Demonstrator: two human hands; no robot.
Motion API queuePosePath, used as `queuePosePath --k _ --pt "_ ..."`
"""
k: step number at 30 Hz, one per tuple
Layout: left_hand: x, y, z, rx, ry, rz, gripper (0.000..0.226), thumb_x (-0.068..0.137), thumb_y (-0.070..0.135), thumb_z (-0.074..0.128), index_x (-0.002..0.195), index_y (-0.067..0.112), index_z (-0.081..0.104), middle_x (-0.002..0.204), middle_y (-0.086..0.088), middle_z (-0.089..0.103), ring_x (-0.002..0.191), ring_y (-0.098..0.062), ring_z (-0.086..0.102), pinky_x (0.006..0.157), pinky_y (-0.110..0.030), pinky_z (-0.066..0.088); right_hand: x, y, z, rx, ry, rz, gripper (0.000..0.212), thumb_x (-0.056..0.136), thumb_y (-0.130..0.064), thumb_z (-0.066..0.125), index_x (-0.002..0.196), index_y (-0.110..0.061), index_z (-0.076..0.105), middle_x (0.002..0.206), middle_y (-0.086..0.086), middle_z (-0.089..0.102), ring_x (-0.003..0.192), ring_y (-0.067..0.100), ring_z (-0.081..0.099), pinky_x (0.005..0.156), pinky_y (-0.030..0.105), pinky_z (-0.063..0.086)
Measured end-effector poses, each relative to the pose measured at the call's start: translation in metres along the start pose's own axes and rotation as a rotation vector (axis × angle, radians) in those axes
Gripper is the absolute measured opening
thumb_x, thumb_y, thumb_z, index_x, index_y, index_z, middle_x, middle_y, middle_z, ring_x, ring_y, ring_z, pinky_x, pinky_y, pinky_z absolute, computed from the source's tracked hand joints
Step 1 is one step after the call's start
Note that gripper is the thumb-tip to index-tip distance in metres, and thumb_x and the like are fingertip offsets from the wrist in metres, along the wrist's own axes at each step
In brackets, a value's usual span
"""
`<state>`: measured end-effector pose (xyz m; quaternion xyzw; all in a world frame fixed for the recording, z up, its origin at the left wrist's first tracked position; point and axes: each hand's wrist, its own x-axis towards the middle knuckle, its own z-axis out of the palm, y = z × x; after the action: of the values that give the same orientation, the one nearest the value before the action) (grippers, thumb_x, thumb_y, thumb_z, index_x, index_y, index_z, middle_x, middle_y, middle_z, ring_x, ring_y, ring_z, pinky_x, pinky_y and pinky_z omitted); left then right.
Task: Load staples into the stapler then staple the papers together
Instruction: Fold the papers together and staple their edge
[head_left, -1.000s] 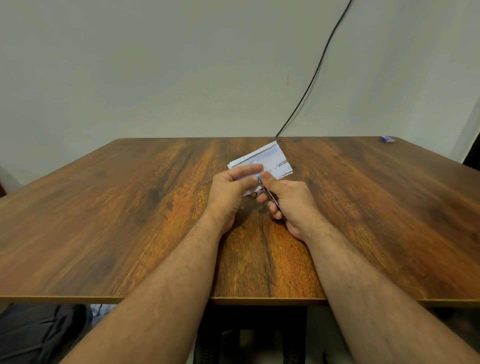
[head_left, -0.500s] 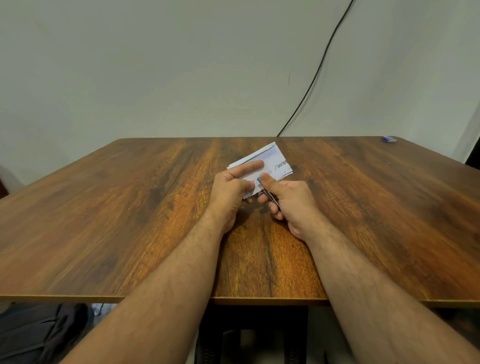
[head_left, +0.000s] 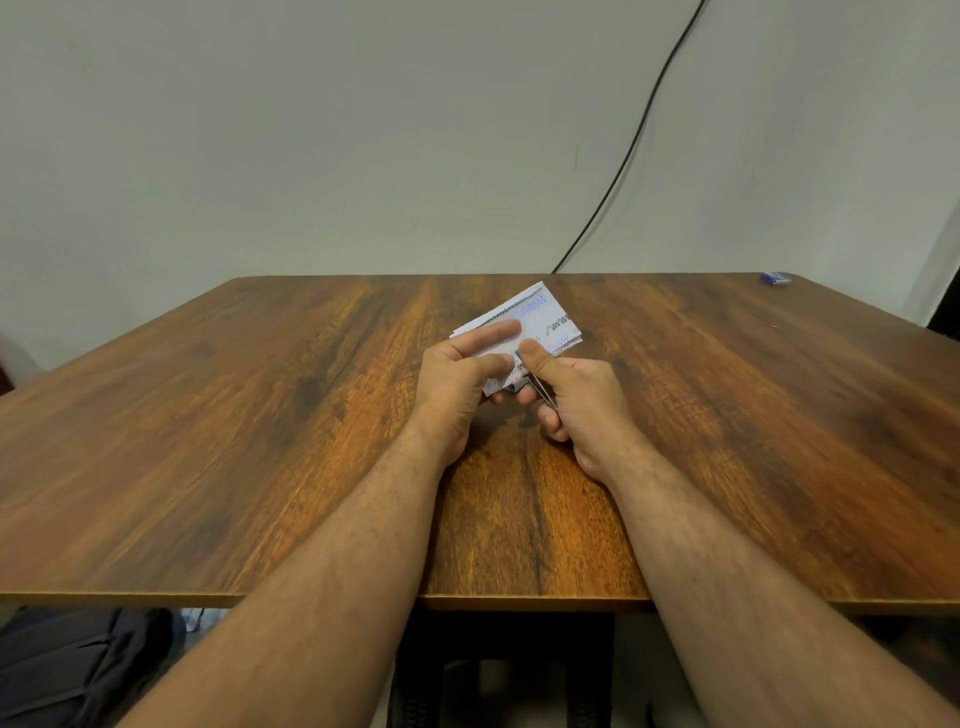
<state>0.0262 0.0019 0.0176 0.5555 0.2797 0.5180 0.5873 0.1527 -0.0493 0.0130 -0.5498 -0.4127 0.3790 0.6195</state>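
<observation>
Above mid-surface (head_left: 260, 441): papers (head_left: 535, 325) pinched in left hand (head_left: 457, 384), index finger on top. Right hand (head_left: 582, 400) closed around small stapler (head_left: 543, 392), thumb pressing at papers' near edge. Small blue item (head_left: 775, 278) at far right corner.

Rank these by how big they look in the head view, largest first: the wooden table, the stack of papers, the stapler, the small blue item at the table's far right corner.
1. Wooden table
2. Stack of papers, partly covered by the left hand
3. and 4. Unsure: the stapler is mostly hidden in the right hand; the small blue item lies much farther away.
</observation>
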Motion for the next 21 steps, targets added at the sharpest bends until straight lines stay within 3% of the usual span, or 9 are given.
queuePosePath --k 4,6,8,13,17,19,21 --pt "0.001 0.0 0.001 -0.037 0.053 -0.026 0.039 0.079 -0.013 0.054 0.101 0.009 0.078 0.104 -0.008 0.074 0.081 -0.016 0.072 0.06 -0.026 0.056 0.002 0.0 -0.001 0.138 0.05 -0.007 0.042 0.089 -0.047 0.073 0.089 -0.005 0.069 0.064 0.004 0.059 0.04 0.011 0.037 0.039 0.02 0.025" --pt "0.004 -0.003 0.0 -0.003 0.072 -0.024 0.04 0.076 -0.012 0.053 0.095 0.011 0.08 0.108 -0.006 0.074 0.1 -0.023 0.07 0.077 -0.036 0.061 0.001 0.0 -0.002 0.171 0.051 -0.012 0.031 0.088 -0.041 0.076 0.085 -0.011 0.067 0.062 0.001 0.053 0.041 0.01 0.034 0.038 0.02 0.024" --pt "0.005 -0.005 -0.001 0.003 0.083 -0.023 0.042 0.074 -0.013 0.05 0.09 0.011 0.08 0.109 -0.01 0.074 0.106 -0.031 0.069 0.088 -0.046 0.059 0.002 0.001 -0.002 0.165 0.061 0.001 0.02 0.09 -0.03 0.076 0.098 -0.013 0.07 0.064 0.0 0.056 0.043 0.009 0.037 0.036 0.022 0.026" --pt "0.001 -0.003 0.001 0.028 0.068 0.004 0.047 0.076 -0.016 0.048 0.101 0.008 0.078 0.106 -0.004 0.073 0.093 -0.022 0.069 0.076 -0.034 0.059 0.013 0.009 -0.005 0.166 0.123 0.035 0.029 0.091 -0.015 0.074 0.119 -0.011 0.066 0.081 0.007 0.069 0.043 0.007 0.044 0.034 0.02 0.032" --pt "0.003 -0.003 -0.003 -0.044 0.084 0.09 0.068 0.076 -0.02 0.055 0.126 0.024 0.066 0.117 0.001 0.065 0.107 -0.023 0.065 0.085 -0.04 0.059 0.019 0.014 -0.004 0.135 0.14 0.032 0.038 0.09 -0.014 0.075 0.126 -0.012 0.063 0.089 0.008 0.075 0.042 0.007 0.047 0.034 0.02 0.033" --pt "0.005 -0.003 -0.005 -0.159 0.123 0.09 0.074 0.077 -0.021 0.06 0.133 0.027 0.053 0.109 -0.005 0.068 0.098 -0.024 0.07 0.077 -0.041 0.061 0.018 0.015 -0.003 0.11 0.144 0.025 0.038 0.09 -0.017 0.076 0.126 -0.013 0.064 0.09 0.008 0.077 0.042 0.006 0.048 0.034 0.02 0.035" --pt "0.003 -0.002 -0.006 -0.216 0.127 0.052 0.066 0.081 -0.015 0.066 0.134 0.019 0.048 0.106 -0.01 0.072 0.093 -0.025 0.073 0.074 -0.038 0.062 0.017 0.014 -0.003 0.109 0.142 0.014 0.033 0.091 -0.018 0.075 0.122 -0.014 0.065 0.086 0.007 0.077 0.042 0.007 0.049 0.034 0.021 0.035"
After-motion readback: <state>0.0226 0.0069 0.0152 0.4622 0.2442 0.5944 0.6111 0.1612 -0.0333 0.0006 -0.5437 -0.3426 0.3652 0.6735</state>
